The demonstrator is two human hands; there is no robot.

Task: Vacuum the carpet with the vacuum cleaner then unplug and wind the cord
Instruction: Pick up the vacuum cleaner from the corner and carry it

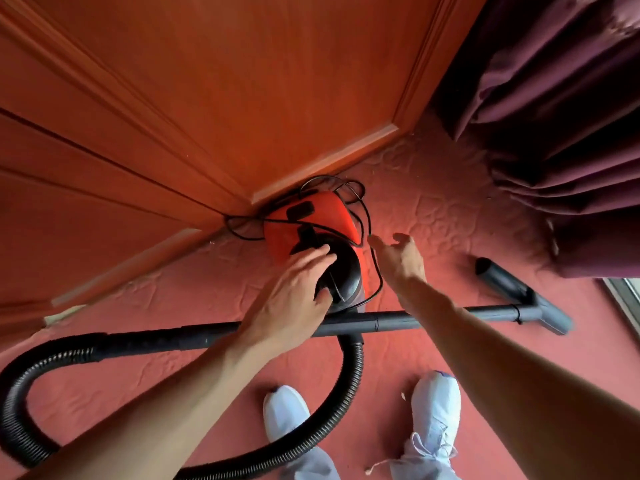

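A: Left hand (294, 292)?

B: Resting on the vacuum cleaner (311, 233), fingers straight across the black round cap, thumb curled round the cap's near edge. It holds the cap; that is the grip.

A: Right hand (398, 261)?

B: Fingers spread and relaxed, holding nothing. The cord (375, 271) runs just beside its fingertips; contact cannot be confirmed.

A: Position of the machine?

B: Under the left hand, red body backed into the corner where the wooden door (242, 81) meets the carpet (433, 202). The cord loops loosely over the body and between it and the door's bottom edge.

A: Room to move?

B: The rigid tube (381, 320) lies across the carpet below both wrists, its nozzle (550, 317) well to the right of the right hand, near the curtain (554, 116). The hose (353, 375) curves from under the left wrist back toward the shoes (436, 407) and sweeps left. Open carpet lies beyond the right hand, up to the curtain's hem.
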